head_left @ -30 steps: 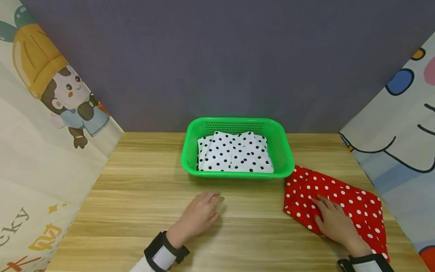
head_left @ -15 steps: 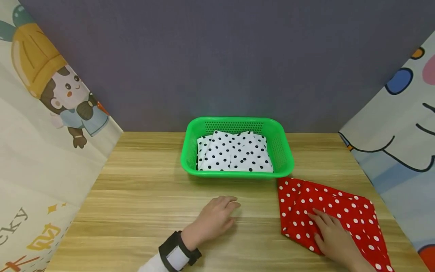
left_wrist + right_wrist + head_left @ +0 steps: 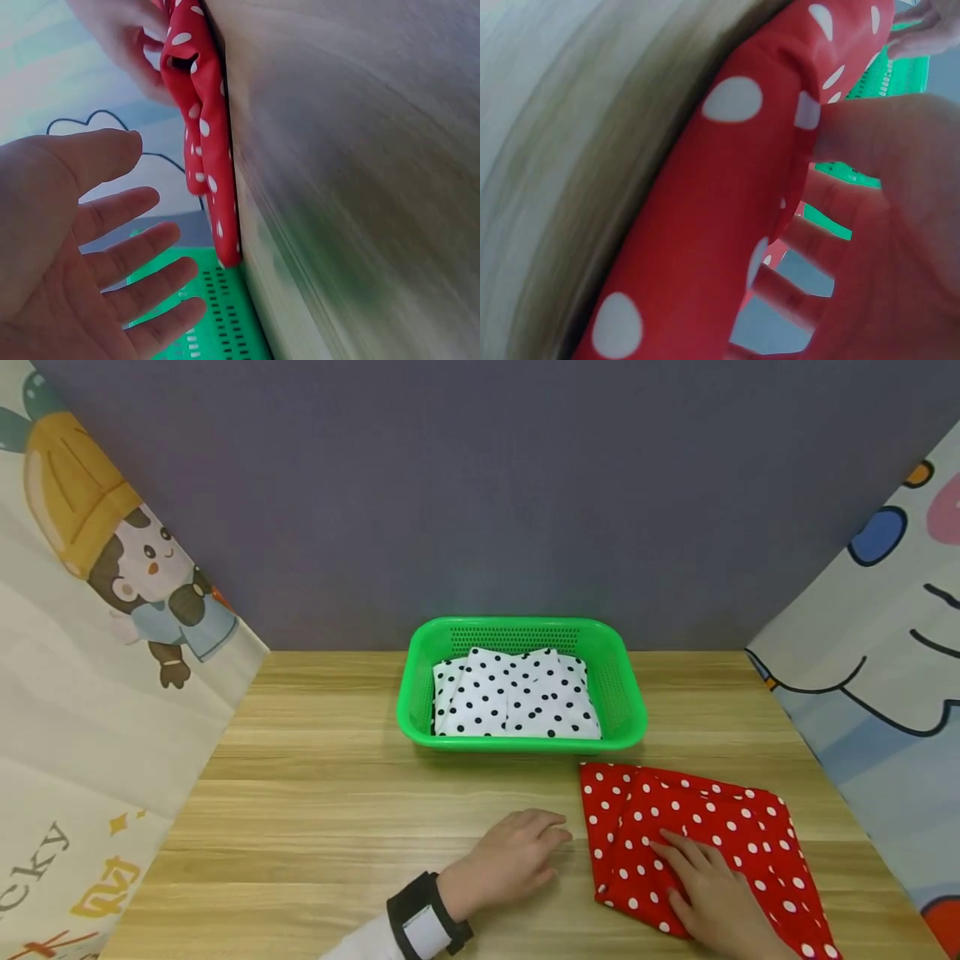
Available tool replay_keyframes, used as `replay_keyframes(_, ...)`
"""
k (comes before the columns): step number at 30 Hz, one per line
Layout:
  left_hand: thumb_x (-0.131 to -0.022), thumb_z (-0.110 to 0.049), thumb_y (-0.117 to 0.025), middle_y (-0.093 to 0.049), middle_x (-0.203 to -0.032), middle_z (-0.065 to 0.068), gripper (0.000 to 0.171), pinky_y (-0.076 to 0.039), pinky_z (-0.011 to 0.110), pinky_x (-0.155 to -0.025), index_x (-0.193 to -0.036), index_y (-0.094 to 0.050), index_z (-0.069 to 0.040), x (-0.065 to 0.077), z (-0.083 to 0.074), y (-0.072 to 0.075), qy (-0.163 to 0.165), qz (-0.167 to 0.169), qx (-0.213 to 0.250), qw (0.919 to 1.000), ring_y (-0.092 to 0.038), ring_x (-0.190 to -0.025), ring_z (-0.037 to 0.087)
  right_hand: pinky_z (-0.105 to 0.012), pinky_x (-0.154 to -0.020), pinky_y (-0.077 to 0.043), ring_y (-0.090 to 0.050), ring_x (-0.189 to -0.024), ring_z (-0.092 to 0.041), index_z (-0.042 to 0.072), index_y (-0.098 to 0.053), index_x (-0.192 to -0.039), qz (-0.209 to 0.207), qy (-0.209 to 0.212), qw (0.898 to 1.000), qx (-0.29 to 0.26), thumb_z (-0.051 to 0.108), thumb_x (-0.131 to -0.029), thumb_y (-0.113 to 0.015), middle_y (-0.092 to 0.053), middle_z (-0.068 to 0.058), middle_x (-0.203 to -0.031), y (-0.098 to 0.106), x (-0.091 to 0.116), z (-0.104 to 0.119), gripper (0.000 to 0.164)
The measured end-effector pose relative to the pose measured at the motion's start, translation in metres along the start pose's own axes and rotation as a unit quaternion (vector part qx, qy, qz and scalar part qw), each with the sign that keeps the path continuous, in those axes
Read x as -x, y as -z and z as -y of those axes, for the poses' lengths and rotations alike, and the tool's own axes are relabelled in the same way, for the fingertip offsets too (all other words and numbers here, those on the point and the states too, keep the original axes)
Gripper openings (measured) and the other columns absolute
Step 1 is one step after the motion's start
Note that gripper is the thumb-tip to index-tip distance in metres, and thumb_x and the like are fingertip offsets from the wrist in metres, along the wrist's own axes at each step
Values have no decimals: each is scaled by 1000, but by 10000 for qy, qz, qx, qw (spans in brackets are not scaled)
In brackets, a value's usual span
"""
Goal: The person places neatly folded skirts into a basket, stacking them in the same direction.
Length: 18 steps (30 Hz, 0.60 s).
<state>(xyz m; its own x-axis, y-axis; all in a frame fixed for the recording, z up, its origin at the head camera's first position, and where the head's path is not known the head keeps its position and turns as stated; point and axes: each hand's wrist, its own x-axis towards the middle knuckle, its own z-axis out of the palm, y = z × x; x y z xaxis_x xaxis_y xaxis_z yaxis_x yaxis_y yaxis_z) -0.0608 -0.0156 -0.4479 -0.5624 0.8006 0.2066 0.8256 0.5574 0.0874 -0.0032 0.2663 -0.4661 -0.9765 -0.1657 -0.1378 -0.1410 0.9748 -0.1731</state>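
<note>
On the right of the table lies a folded red cloth with white dots (image 3: pixel 720 835). My right hand (image 3: pixel 708 893) rests on top of it with fingers spread and fairly straight; in the right wrist view its thumb and fingertips touch the fabric. Left of the cloth, my left hand (image 3: pixel 513 856) hovers near the cloth's left edge, touching nothing. Its fingers (image 3: pixel 146 244) are apart and relaxed in the left wrist view. Behind both hands stands a green plastic basket (image 3: pixel 521 744), holding folded white cloth with black dots (image 3: pixel 517 697).
The wooden table (image 3: pixel 322 793) ends at a dark grey wall (image 3: pixel 480 502) behind the basket. Printed cartoon curtains hang on the left (image 3: pixel 90 710) and on the right (image 3: pixel 892 693).
The red cloth has slid left and toward the person under my right hand, and sits apart from the basket. My left hand has moved right, closer to the cloth. The basket stays put.
</note>
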Motion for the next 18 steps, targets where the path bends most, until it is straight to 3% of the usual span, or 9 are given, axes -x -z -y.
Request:
replay_keyframes(9,-86,-37,-61,-49,-134,-1,44,-35,29,-105,-126,-55,-20,-7,-8,-5,-129,378,134,9991,-46,-123,16,-68,-74,-42,-44,-110,-30,21,-56,-124,56,190,9998,-6,38,-64,-78,-48,-4,-131,0,-5,18,66)
replay_keyframes(18,-87,-37,-58,-50,-132,-4,41,-34,27,-105,-125,-56,-21,-8,-12,-5,-179,660,149,9976,-46,-122,14,-64,-83,-41,-41,-117,-24,27,-55,-126,165,430,9988,-179,50,-61,-77,-47,3,-133,0,-11,40,73)
